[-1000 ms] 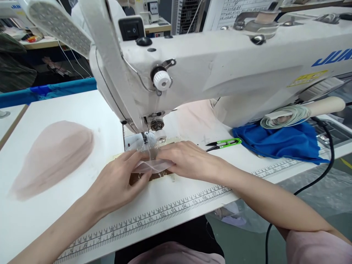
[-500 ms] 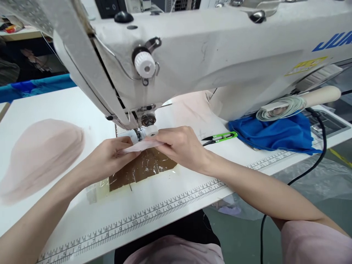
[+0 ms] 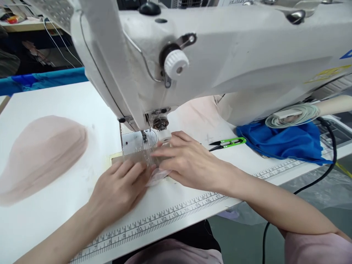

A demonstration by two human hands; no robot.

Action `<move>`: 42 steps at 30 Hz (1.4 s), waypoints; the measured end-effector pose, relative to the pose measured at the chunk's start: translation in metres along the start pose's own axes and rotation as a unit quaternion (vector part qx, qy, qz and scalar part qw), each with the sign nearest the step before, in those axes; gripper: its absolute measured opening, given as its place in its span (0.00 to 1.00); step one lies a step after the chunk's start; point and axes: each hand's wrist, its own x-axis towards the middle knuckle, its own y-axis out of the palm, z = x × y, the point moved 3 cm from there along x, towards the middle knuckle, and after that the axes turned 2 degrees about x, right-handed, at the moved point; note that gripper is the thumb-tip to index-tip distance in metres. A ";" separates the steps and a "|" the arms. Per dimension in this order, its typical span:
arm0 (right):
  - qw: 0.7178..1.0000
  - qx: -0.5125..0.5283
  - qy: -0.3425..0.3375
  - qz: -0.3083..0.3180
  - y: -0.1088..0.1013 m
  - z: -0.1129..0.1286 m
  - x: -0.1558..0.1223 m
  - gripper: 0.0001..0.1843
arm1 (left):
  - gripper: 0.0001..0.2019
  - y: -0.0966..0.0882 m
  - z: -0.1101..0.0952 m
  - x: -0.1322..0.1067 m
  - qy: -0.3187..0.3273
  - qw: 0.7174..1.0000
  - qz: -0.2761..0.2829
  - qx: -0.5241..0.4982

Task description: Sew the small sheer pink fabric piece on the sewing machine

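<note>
A small piece of sheer pale fabric (image 3: 157,178) lies in front of the sewing machine's needle plate (image 3: 134,143). My left hand (image 3: 121,183) is curled over its left side, fingertips closed on its edge. From the right, my right hand (image 3: 189,161) reaches over the same piece, fingers stretched forward and apart, with the thumb side low against the cloth. The presser foot (image 3: 144,136) stands just beyond my fingers, and thin threads run down by it. Part of the fabric is hidden beneath both hands.
A sheer pink fabric piece (image 3: 49,154) lies at the left. Green thread snips (image 3: 229,142) and blue cloth (image 3: 283,141) are at the right, under a coil of pale cord (image 3: 291,113). The machine head (image 3: 220,55) overhangs the table; a printed ruler (image 3: 165,220) lines its front edge.
Both hands have come down and nearer to me, from holding the fabric up at the presser foot to the table in front of it. My right fingers have stretched out. The view has shifted slightly.
</note>
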 end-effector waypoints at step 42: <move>0.992 -0.064 -0.011 -0.111 0.027 -0.017 0.011 0.12 | 0.14 0.018 0.027 0.003 -0.062 0.998 0.016 0.014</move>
